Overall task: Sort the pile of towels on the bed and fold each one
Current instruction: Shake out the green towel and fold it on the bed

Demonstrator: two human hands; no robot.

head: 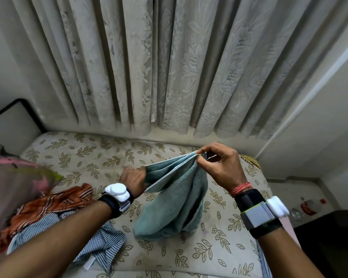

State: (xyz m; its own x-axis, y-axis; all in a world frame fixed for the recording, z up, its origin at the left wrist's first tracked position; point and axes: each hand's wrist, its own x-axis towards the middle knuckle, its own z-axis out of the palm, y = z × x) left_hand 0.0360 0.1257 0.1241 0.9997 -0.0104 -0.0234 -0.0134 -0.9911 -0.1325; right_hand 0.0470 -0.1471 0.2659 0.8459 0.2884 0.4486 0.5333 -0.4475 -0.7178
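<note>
— Where's the teal towel (pixel 175 197)?
— Hanging over the bed (pixel 89 157), right of centre, its hem brushing the sheet. The right hand (pixel 221 167) pinches its stacked corners; the left hand (pixel 134 180) grips the left edge.
— Risk?
— That thin pinch may let a layer slip, skewing the fold.

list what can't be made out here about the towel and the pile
1. Head view: left hand fingers, hidden by its own back and the teal towel it grips.
2. Towel's layer count: folds bunch below the right hand.
3. Pile size: orange striped cloth and blue striped cloth run under the left forearm.
4. Floor items at right: blurred, too small.
</note>
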